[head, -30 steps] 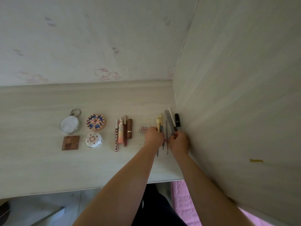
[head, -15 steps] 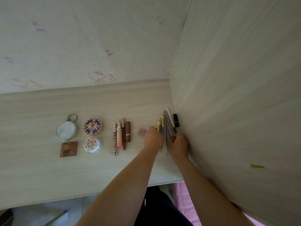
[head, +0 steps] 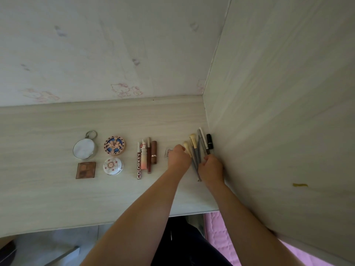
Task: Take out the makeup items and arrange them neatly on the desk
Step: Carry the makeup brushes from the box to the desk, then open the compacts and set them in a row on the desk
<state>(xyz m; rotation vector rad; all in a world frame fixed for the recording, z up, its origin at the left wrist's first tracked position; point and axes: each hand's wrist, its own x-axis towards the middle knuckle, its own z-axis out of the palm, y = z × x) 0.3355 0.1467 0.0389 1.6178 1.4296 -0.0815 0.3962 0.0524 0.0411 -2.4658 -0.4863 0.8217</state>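
your left hand point(head: 178, 160) and right hand point(head: 211, 168) both curl around the bundle of brushes and pencils point(head: 197, 150) at the desk point(head: 57, 198)'s right end, beside the side panel point(head: 278, 112). they look light, stiff and prone to roll, so hold the handles, not the bristles. your fingertips and the handle ends are hidden, and a small compact point(head: 168, 152) is half covered.
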